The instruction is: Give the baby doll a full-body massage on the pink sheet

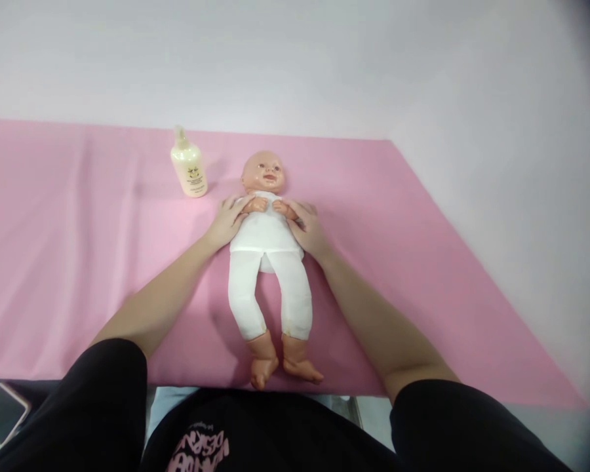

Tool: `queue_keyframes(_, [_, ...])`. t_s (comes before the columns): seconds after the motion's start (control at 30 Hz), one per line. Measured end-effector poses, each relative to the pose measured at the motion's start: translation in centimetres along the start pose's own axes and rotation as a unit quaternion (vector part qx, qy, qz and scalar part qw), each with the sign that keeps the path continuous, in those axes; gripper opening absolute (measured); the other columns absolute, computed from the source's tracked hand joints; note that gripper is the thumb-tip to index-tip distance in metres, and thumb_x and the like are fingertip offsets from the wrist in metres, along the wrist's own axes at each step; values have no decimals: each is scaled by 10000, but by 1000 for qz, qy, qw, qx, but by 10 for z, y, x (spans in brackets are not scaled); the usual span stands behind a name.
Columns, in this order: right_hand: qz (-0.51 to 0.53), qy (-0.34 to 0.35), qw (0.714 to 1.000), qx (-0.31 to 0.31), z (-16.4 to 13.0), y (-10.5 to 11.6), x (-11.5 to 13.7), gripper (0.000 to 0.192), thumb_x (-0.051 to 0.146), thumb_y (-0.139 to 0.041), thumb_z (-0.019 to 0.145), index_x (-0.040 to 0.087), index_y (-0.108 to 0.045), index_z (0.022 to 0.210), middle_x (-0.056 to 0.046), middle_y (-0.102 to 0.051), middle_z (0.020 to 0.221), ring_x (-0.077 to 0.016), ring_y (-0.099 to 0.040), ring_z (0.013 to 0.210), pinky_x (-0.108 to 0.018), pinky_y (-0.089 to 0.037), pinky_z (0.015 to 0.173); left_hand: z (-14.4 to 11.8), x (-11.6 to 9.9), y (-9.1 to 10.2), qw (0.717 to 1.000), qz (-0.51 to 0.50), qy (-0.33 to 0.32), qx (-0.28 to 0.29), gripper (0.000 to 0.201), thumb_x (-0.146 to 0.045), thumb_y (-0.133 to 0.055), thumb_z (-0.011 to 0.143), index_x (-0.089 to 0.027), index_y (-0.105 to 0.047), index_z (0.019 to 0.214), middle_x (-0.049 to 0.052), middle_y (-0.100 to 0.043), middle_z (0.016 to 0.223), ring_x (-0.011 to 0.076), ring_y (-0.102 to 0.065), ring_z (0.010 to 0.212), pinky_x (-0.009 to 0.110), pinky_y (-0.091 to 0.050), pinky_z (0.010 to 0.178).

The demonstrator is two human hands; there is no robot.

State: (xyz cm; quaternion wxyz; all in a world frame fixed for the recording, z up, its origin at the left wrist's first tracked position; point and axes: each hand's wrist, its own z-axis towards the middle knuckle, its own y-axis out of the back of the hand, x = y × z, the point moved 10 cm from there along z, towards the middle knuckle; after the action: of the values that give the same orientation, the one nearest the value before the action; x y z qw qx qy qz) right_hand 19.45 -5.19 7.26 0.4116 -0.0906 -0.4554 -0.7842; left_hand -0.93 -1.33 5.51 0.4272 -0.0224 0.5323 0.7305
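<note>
A baby doll (269,226) with a white cloth body and bare plastic head, hands and feet lies on its back, head away from me. My left hand (227,219) is closed around the doll's arm and side at the left of the view. On the opposite side, my right hand (309,228) grips the other arm in the same way. Both of the doll's small hands rest on its chest, near my fingers. Part of my fingers and the doll's upper arms are hidden by each other.
A pale yellow pump bottle (189,167) stands to the left of the doll's head. Under everything is a pink-covered table (388,262), with a white wall (295,65) behind and at the right. A phone (2,413) shows at the lower left, below the table's front edge.
</note>
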Motion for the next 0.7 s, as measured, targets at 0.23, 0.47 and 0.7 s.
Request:
queue_keyframes(0.23, [-27, 13, 1000, 10, -1, -2, 0, 448, 279, -496, 979, 287, -615, 1410, -75, -665, 1378, -296, -569, 1289, -532, -449, 1162, 0, -5, -2, 1000, 5, -12, 6, 535, -257, -405, 1022, -267, -469, 1554, 120, -525, 1446, 293, -443, 1353, 517, -292, 1220])
queue_keyframes(0.47, [-39, 11, 999, 8, -2, 0, 1, 472, 233, -503, 940, 268, -633, 1393, -82, -680, 1362, -300, -579, 1268, -529, -453, 1152, 2, -9, -5, 1000, 7, -14, 25, 536, -248, -402, 1019, -241, -475, 1550, 128, -523, 1446, 299, -431, 1370, 510, -291, 1221])
queue_keyframes(0.7, [-31, 3, 1000, 7, -3, 2, -2, 487, 242, -511, 928, 273, -638, 1397, -85, -682, 1354, -300, -576, 1260, -543, -457, 1147, 2, -8, -7, 1000, 2, -4, 23, 539, -255, -416, 1011, -245, -481, 1545, 127, -516, 1450, 306, -437, 1363, 519, -286, 1225])
